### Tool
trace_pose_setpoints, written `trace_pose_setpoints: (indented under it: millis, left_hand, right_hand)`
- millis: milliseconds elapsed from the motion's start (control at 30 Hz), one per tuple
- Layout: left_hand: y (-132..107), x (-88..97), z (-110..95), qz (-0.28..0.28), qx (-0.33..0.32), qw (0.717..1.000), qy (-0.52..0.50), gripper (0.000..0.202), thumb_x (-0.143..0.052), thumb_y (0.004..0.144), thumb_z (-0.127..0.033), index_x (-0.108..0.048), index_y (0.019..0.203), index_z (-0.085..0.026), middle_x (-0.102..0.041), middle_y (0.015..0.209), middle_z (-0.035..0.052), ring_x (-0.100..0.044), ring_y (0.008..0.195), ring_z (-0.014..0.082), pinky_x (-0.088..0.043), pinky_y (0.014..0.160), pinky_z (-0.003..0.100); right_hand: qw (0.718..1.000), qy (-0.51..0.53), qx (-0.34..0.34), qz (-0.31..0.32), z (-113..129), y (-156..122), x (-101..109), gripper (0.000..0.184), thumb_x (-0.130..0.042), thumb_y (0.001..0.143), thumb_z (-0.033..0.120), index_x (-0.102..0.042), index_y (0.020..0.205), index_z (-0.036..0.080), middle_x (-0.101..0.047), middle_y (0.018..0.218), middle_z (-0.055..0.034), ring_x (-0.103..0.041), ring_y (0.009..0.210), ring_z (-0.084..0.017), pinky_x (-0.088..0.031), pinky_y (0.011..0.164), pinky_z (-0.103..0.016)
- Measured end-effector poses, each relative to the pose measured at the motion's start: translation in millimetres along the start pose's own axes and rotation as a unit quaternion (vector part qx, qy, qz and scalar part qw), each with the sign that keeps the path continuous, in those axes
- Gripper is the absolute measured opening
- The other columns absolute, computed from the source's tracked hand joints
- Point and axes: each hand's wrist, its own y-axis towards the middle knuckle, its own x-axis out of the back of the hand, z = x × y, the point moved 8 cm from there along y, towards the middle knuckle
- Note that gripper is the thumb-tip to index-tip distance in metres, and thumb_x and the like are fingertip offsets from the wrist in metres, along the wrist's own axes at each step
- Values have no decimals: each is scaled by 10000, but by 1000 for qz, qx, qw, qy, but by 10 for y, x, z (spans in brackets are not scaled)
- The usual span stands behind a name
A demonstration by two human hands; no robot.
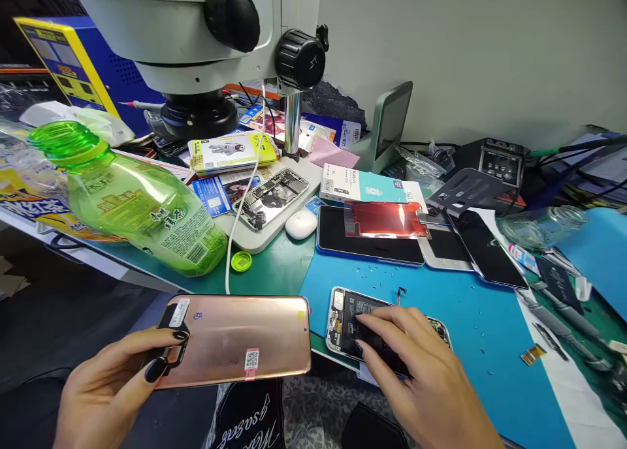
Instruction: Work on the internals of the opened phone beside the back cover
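Two opened phones show on the worktop: one (386,328) lies at the near edge of the blue mat (441,292), its battery and boards exposed, and a second opened phone (271,198) rests on the white base of the microscope (196,44) toward the back left. Three dark screen panels lie side by side across the far part of the mat — the leftmost (369,243) carries a red film sheet (385,218). One green bottle (142,207) lies on its side at the left edge of the worktop, still capped, and one loose green cap (241,261) sits just beside its base. One white earbud case (301,224) lies against the microscope base. Small screws are scattered over the mat; they are too many and too small to count.

The left hand (112,384) holds one copper-coloured back cover (235,341) off the near edge of the worktop, roughly level; the thumb presses on top of its left end, over a dark flap, while the other fingers curl underneath. A small QR sticker sits on the cover's near side.

The right hand (421,371) lies palm down over the near opened phone, fingers loosely together and slightly bent, the fingertips (365,322) pressing on its dark battery area — it grips nothing.
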Motion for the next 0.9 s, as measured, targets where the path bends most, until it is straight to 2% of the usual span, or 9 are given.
trace_pose_setpoints:
  millis: [67,167,267,333,433,533,700,800,900]
  left_hand:
    - [9,-12,4,-10,-9,1000,-4,210,-845,550,-325,-759,731,-263,-721,740,-33,-639,649,112,-516,577,88]
    - [5,-149,-25,21,-18,1000,-3,198,-829,545,-285,-765,732,-266,-719,691,-28,-650,616,118,-522,559,96]
    - [-28,-216,-84,11,-30,999,-7,158,-784,595,-279,-761,751,-271,-726,761,-41,-648,654,100,-517,614,77]
    - [-49,-218,-107,-2,-33,999,-8,135,-764,613,-283,-754,747,-272,-721,788,-54,-640,669,85,-505,637,58]
    - [-39,-190,-91,-6,-31,999,5,151,-786,583,-290,-752,728,-264,-719,785,-46,-639,659,95,-511,611,72]
    - [-7,-189,-65,3,-20,1000,6,218,-831,553,-326,-756,742,-247,-722,772,-23,-635,650,123,-530,581,118]
    - [-48,-299,-151,-20,5,999,-28,272,-859,562,-410,-742,729,-228,-708,742,-42,-615,662,102,-510,611,106]
    - [-83,-379,-217,-22,8,998,-52,322,-873,532,-430,-740,746,-230,-713,745,-45,-614,657,99,-503,617,113]
    - [-66,-386,-200,-31,5,998,-63,317,-867,554,-427,-742,773,-234,-717,753,-47,-622,666,91,-499,625,91]
  right_hand:
    - [1000,8,-2,4,9,11,-47,148,-491,936,259,-614,1007,217,-608,931,-40,-575,842,-167,-509,658,-297]
    - [1000,19,-9,6,21,34,-74,100,-497,929,241,-595,951,240,-598,897,-22,-570,833,-153,-506,632,-266]
    - [1000,23,-13,16,14,34,-65,89,-512,915,247,-573,980,258,-603,930,-15,-577,879,-157,-528,666,-272]
    - [999,-9,6,31,-10,9,-27,237,-548,885,319,-551,1115,260,-598,1088,-39,-572,1010,-198,-557,760,-340]
    - [991,-111,63,47,-111,-66,88,569,-522,859,501,-434,1333,198,-493,1338,-101,-512,1188,-277,-566,855,-454]
    - [973,-196,101,63,-299,-167,175,689,-466,854,562,-388,1383,128,-486,1363,-146,-537,1189,-303,-600,810,-452]
    - [971,-201,74,104,-557,-257,141,880,-718,680,461,-332,1410,157,-541,1319,-138,-595,1133,-292,-611,815,-406]
    - [978,-173,54,107,-552,-229,133,817,-731,663,391,-361,1367,204,-594,1243,-105,-629,1079,-259,-614,804,-383]
    - [977,-171,69,102,-458,-185,172,761,-692,656,339,-382,1331,172,-609,1201,-125,-638,1060,-259,-612,804,-382]
